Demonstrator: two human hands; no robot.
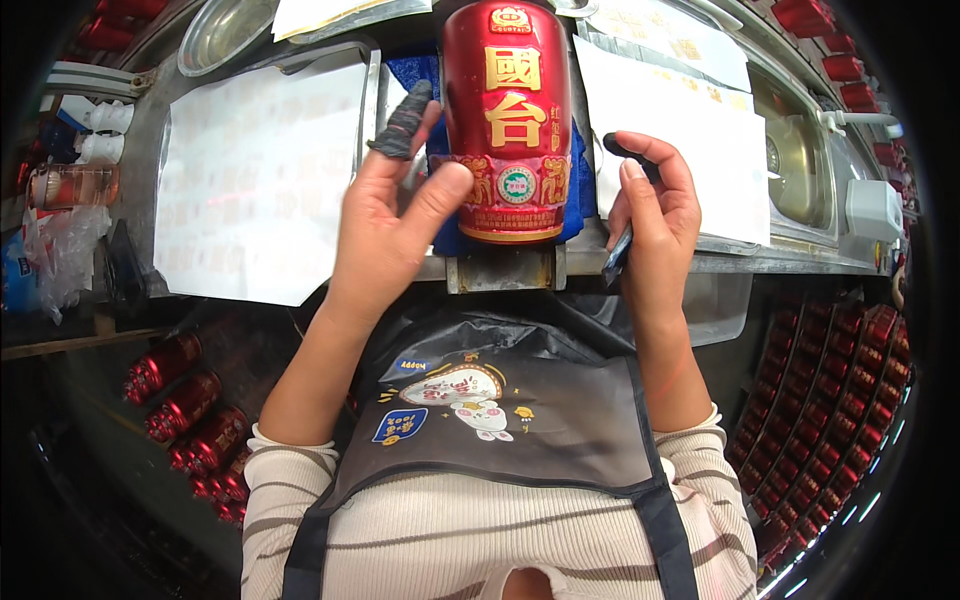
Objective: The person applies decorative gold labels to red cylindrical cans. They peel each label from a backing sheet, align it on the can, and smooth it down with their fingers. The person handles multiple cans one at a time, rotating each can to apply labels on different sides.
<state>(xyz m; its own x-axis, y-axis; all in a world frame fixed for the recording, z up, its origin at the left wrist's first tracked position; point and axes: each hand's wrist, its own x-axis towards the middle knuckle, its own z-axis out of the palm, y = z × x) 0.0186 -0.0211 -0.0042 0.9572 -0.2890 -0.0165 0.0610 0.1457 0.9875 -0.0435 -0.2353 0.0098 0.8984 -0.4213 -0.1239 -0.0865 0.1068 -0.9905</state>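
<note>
A shiny red bottle point(508, 95) with raised gold characters and a round green-and-white emblem lies on a blue cloth point(572, 218) in front of me. At its left side is my left hand point(385, 215), fingers apart and holding nothing. Its thumb tip is close to the bottle; whether they touch I cannot tell. Dark wrapping covers a finger of that hand. To the right of the bottle, my right hand point(655, 205) is closed around a dark, flat, narrow tool point(617, 258) whose end sticks out below the palm. A black cover sits on one of its fingertips.
White sheets lie on both sides, the left sheet point(260, 185) and the right sheet point(700, 175), the latter near gold labels. A metal basin point(800, 185) stands right, a metal bowl point(228, 35) far left. Red bottles point(205, 410) fill the lower left; racked bottles point(820, 420) the lower right.
</note>
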